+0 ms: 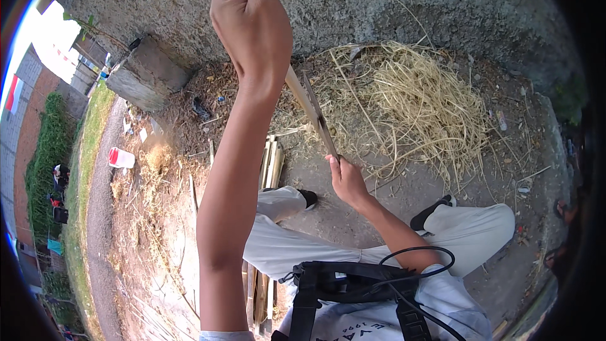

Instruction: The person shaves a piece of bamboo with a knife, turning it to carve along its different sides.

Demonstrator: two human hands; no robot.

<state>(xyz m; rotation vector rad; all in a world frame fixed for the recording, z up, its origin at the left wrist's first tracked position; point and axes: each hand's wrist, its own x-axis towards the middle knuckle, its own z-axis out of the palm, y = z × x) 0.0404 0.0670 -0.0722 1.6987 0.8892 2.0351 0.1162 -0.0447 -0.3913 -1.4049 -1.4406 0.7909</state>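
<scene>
My left hand [251, 28] is raised high at the top of the head view, closed around a pale bamboo strip [299, 93]. From that fist the strip slants down to the right, partly hidden behind my wrist. Lower and to the right, my right hand [347, 180] is wrapped around the handle of a knife [310, 90]. The narrow dark blade points up and to the left, close beside the strip's lower end. Whether the blade touches the strip, I cannot tell.
A heap of thin bamboo shavings [432, 104] lies by the rough wall [322, 6]. Split bamboo pieces [273, 163] lie beside my legs. Farther left are a concrete block [151, 72] and a white tub with a red rim [121, 158]. My bent legs flank the work.
</scene>
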